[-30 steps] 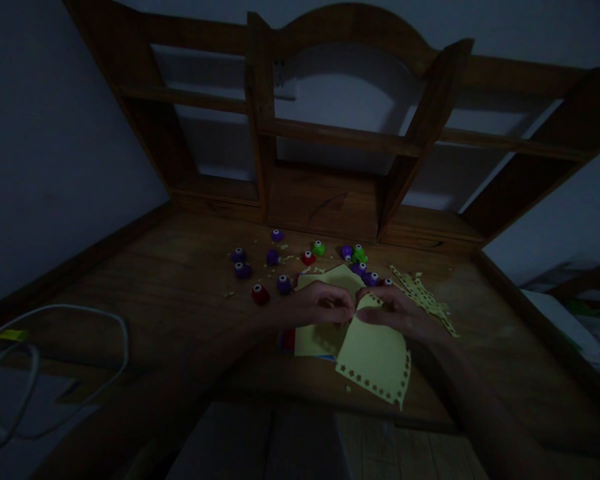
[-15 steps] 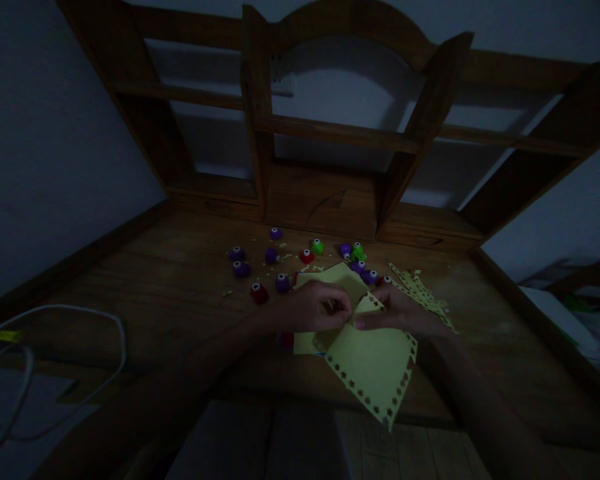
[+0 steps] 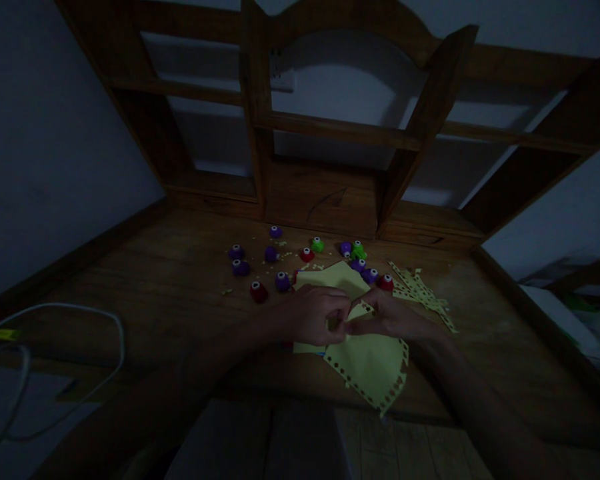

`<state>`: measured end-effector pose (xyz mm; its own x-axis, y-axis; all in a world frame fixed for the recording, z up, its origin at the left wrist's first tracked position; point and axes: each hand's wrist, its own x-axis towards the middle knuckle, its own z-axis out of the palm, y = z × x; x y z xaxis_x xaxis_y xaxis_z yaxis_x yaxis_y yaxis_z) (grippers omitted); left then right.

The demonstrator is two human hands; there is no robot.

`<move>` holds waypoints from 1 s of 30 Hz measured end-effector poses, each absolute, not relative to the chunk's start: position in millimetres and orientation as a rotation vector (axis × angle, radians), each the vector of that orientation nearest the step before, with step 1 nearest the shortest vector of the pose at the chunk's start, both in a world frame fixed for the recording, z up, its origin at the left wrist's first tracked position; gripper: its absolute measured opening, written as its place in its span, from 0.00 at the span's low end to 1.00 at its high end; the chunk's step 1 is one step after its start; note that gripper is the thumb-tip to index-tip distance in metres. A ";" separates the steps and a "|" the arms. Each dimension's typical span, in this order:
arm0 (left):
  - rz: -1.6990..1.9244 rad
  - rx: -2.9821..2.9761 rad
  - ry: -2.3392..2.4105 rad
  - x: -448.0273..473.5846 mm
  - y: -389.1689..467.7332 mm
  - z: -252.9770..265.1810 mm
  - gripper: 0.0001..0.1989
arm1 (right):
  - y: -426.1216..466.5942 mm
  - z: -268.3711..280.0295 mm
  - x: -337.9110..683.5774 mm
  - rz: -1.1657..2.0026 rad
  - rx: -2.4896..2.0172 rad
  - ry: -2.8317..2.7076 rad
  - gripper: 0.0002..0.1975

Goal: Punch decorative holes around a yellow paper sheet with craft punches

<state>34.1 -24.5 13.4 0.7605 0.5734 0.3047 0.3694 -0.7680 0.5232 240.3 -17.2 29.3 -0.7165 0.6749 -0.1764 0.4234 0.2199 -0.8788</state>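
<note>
My left hand [image 3: 316, 315] and my right hand [image 3: 386, 313] meet over the front of the desk, fingertips pinched together. Between them they grip the upper corner of a yellow sheet of paper [image 3: 367, 363] whose edges are punched with rows of small cut-out shapes. The sheet hangs tilted toward me past the desk's front edge. Under my hands lies a stack of plain yellow paper [image 3: 330, 277]. What exactly the left fingertips pinch is partly hidden.
Several small purple, red and green craft punches, such as a red punch [image 3: 259, 291], are scattered behind and left of the paper. Punched yellow strips [image 3: 423, 293] lie to the right. A white cable [image 3: 80, 308] loops at left. A wooden shelf [image 3: 325, 127] stands at the back.
My right hand has shifted left, so its fingertips now meet those of my left hand. The punched sheet has moved slightly up and left, bending more.
</note>
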 end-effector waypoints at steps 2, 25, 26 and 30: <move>0.626 2.525 0.741 35.0 -25.2 13.5 0.05 | -16.3 28.6 240.0 1.486 -1.043 -2.257 0.15; 0.656 2.037 0.563 21.4 -12.2 28.8 0.04 | -16.8 32.8 254.9 1.695 -1.228 -1.999 0.18; 0.641 2.009 0.552 22.2 -13.6 29.9 0.06 | -17.6 33.3 254.9 1.699 -1.240 -1.980 0.18; 0.654 1.978 0.537 22.2 -13.5 31.2 0.09 | -18.8 35.0 255.5 1.748 -1.226 -1.980 0.18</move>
